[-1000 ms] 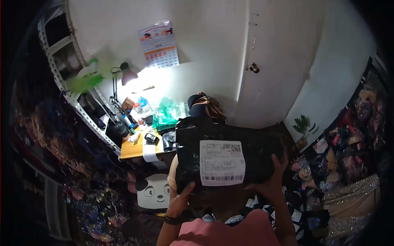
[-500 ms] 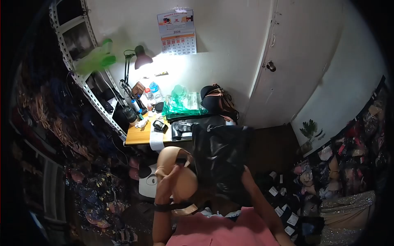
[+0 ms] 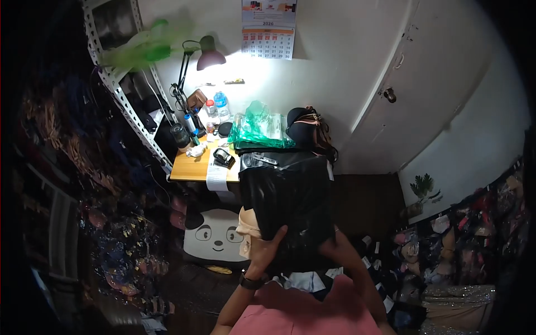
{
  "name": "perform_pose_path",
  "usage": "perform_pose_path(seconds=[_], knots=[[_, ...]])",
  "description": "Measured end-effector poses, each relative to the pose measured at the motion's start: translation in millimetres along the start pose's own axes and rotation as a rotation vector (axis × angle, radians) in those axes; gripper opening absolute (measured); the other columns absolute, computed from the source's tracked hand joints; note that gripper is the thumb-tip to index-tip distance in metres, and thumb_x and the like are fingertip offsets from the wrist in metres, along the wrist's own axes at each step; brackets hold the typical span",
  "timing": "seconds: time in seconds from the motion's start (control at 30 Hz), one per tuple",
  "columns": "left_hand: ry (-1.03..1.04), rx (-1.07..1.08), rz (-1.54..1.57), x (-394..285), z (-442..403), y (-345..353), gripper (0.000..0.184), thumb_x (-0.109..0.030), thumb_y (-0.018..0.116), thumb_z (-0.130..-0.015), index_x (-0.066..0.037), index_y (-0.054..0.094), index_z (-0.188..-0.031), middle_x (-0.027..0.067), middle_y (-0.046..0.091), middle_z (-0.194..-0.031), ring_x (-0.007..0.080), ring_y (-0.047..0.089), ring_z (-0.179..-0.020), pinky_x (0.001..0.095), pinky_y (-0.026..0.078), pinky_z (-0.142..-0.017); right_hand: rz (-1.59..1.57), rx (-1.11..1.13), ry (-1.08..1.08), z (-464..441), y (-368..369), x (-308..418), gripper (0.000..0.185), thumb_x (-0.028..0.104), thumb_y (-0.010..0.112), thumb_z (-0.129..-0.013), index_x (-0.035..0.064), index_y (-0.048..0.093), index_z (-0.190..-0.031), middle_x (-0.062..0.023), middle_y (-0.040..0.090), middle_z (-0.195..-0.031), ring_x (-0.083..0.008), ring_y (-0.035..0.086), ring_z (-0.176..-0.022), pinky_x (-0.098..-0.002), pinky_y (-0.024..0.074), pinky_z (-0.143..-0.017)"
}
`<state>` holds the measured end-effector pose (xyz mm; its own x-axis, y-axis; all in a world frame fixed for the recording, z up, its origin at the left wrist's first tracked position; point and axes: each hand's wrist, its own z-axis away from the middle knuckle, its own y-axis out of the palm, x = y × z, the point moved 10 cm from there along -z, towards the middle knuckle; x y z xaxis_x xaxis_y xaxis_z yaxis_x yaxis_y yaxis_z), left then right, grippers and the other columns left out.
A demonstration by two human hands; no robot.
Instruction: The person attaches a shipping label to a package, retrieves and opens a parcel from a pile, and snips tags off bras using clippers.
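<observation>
A black plastic bag (image 3: pixel 287 192) spreads in front of me, its upper part over the desk's front edge. At its lower left, my left hand (image 3: pixel 267 252) is closed, with the thumb lying over the black plastic. A beige bra (image 3: pixel 248 229) shows beside that hand, partly covered by the bag; the fingers underneath are hidden. My right hand (image 3: pixel 338 250) is against the bag's lower right side, smeared by motion, so its fingers cannot be made out.
On the wooden desk (image 3: pixel 187 167) stand a lit lamp (image 3: pixel 211 56), bottles (image 3: pixel 221 106), a tape dispenser (image 3: pixel 224 158), green plastic packaging (image 3: pixel 259 131) and dark bras (image 3: pixel 310 131). A panda-faced cushion (image 3: pixel 215 245) lies below left. Packaged garments (image 3: pixel 463 234) line the right side.
The beige bra has gone from in front of my left hand to partly behind the black bag. My left hand has moved right onto the bag's edge. The view has shifted.
</observation>
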<state>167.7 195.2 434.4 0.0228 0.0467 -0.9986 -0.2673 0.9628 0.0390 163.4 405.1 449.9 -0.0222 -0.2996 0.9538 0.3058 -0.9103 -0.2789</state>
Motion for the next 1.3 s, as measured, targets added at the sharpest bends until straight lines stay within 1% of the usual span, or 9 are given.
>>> perform_pose_path(seconds=[0.27,0.33,0.47,0.5,0.53,0.6,0.7,1.13,1.3], knots=[[-0.572,0.047,0.809,52,-15,24,0.046,-0.031,0.056,-0.09,0.002,0.048,-0.12,0.0106,0.059,-0.11,0.0177,0.058,-0.099,0.0291,0.046,-0.087,0.355,-0.184,0.195,-43,-46,-70,0.028,0.016,0.072,-0.077,-0.0025,0.064,-0.096,-0.0131,0.068,-0.092,-0.0156,0.064,-0.081,-0.0282,0.0476,-0.07],[-0.415,0.135,0.735,65,-36,9,0.042,-0.025,0.054,-0.09,0.002,0.046,-0.12,0.0115,0.058,-0.11,0.0197,0.058,-0.099,0.0316,0.047,-0.086,0.328,-0.204,-0.031,-62,-60,-52,0.021,0.016,0.07,-0.079,-0.0032,0.063,-0.084,-0.0093,0.065,-0.076,-0.0157,0.059,-0.066,-0.0278,0.0446,-0.059],[-0.332,0.065,0.609,22,-53,-14,0.035,-0.003,0.048,-0.088,0.005,0.043,-0.122,0.0123,0.059,-0.108,0.0204,0.058,-0.101,0.0349,0.048,-0.087,0.542,-0.175,0.145,-98,-89,-39,0.033,0.017,0.069,-0.081,0.0045,0.045,-0.061,-0.0028,0.033,-0.06,-0.0177,0.033,-0.053,-0.0318,0.0298,-0.047],[-0.319,0.025,0.537,14,-54,-18,0.036,0.0,0.047,-0.087,0.005,0.042,-0.123,0.0132,0.059,-0.11,0.0203,0.057,-0.102,0.0339,0.048,-0.088,0.812,-0.141,0.03,-109,-91,-87,0.033,0.021,0.072,-0.078,0.0042,0.046,-0.066,-0.0068,0.039,-0.064,-0.0193,0.037,-0.056,-0.033,0.0317,-0.049],[-0.312,-0.025,0.462,10,-50,-26,0.038,0.003,0.046,-0.086,0.006,0.04,-0.124,0.0141,0.058,-0.112,0.0201,0.057,-0.103,0.033,0.047,-0.088,1.422,-0.355,-0.664,-96,-65,-47,0.031,0.021,0.071,-0.079,0.002,0.049,-0.068,-0.0102,0.041,-0.066,-0.0215,0.04,-0.056,-0.0328,0.0339,-0.051],[-0.393,-0.101,0.399,31,-35,-43,0.043,0.007,0.047,-0.084,0.006,0.038,-0.125,0.0157,0.056,-0.117,0.0191,0.056,-0.105,0.0303,0.046,-0.089,0.774,-0.343,-0.193,-129,-101,-37,0.029,0.02,0.066,-0.083,-0.0039,0.055,-0.071,-0.015,0.046,-0.069,-0.0239,0.044,-0.06,-0.0319,0.0382,-0.053],[-0.221,-0.055,0.472,-21,-41,-29,0.053,0.005,0.047,-0.08,0.003,0.033,-0.131,0.0158,0.054,-0.121,0.0216,0.054,-0.11,0.0334,0.043,-0.095,0.423,-0.306,-0.191,-158,-95,15,0.021,0.003,0.064,-0.078,-0.006,0.052,-0.063,-0.0152,0.054,-0.054,-0.0238,0.051,-0.045,-0.0365,0.0335,-0.045],[-0.159,-0.369,0.205,-29,-20,-60,0.039,0.005,0.049,-0.083,0.004,0.045,-0.121,0.0105,0.054,-0.117,0.017,0.051,-0.11,0.0295,0.04,-0.094,0.359,0.001,-0.14,-201,-73,-16,0.015,0.002,0.063,-0.077,-0.0062,0.059,-0.088,-0.02,0.062,-0.08,-0.0366,0.062,-0.076,-0.038,0.0472,-0.067],[-0.131,-0.392,0.165,-40,-40,-86,0.043,0.006,0.044,-0.079,0.007,0.044,-0.122,0.019,0.054,-0.121,0.0253,0.052,-0.113,0.0361,0.038,-0.099,0.549,-0.091,-0.542,-201,-27,44,0.04,-0.002,0.067,-0.055,-0.0002,0.06,-0.094,-0.0156,0.053,-0.097,-0.0334,0.056,-0.087,-0.0405,0.0463,-0.071]])
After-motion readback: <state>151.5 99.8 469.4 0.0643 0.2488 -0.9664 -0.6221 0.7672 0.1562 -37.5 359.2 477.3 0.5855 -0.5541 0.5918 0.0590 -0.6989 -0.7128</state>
